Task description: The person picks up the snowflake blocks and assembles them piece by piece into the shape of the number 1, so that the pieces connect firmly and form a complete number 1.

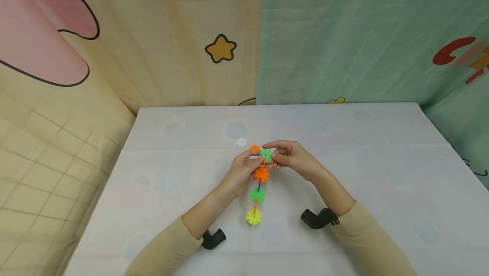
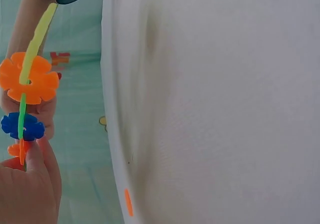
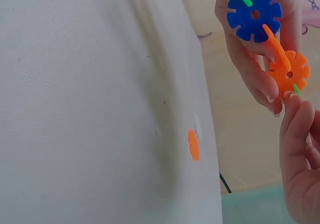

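The left hand (image 1: 237,175) is gripping a chain of notched plastic discs (image 1: 262,175) near its far end, above the counter (image 1: 168,182), while the right hand (image 1: 298,157) is pinching the green disc (image 1: 265,155) there. A yellow disc (image 1: 254,217) is forming the near end. Beyond, a white disc (image 1: 241,142) and an orange disc (image 1: 254,147) are lying close together.

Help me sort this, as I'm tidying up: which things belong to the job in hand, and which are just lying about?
In the job:
disc chain, in the left hand
green disc, pinched by the right hand

Lying about:
loose orange disc
white disc beside it
(both possibly spare parts)
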The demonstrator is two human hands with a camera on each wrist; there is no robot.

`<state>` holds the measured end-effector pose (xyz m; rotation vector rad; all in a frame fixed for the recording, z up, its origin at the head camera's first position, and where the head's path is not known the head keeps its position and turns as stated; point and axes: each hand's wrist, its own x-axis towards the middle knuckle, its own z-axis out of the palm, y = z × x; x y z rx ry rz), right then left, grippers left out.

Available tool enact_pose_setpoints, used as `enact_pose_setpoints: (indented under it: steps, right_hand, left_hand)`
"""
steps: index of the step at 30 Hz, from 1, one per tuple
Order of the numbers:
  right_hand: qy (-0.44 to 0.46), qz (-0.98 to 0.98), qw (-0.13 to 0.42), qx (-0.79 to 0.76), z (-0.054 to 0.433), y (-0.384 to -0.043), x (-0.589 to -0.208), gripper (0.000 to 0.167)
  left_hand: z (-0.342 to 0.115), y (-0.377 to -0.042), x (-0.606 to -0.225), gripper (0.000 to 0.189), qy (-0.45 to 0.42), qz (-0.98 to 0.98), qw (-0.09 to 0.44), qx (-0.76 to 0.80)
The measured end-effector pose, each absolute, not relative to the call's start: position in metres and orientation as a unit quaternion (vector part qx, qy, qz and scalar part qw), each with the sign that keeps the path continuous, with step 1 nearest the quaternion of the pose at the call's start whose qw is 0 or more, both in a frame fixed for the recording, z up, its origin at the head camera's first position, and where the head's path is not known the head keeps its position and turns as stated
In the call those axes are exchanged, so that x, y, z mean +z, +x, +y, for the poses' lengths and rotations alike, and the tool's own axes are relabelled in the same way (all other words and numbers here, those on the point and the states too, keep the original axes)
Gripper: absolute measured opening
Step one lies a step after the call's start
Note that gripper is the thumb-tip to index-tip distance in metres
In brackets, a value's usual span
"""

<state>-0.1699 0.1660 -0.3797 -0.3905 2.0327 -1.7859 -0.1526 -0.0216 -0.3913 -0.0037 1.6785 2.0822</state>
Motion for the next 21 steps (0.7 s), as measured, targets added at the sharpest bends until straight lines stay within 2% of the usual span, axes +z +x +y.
enact_pose_setpoints:
  steps: [11,21]
  right_hand:
    - [-0.131,0.720,0.217,-0.646,0.162,-0.178,-0.383,0.036]
    - [-0.082,0.713,0.213,-0.663,0.165,-0.190,-0.392,0.039]
  left_hand:
    - [-0.025,-0.155,-0.393,0.025,0.000,0.604,0.215,0.767]
    - [-0.031,-0.158,-0.396,0.025,-0.026,0.607,0.191,0.771]
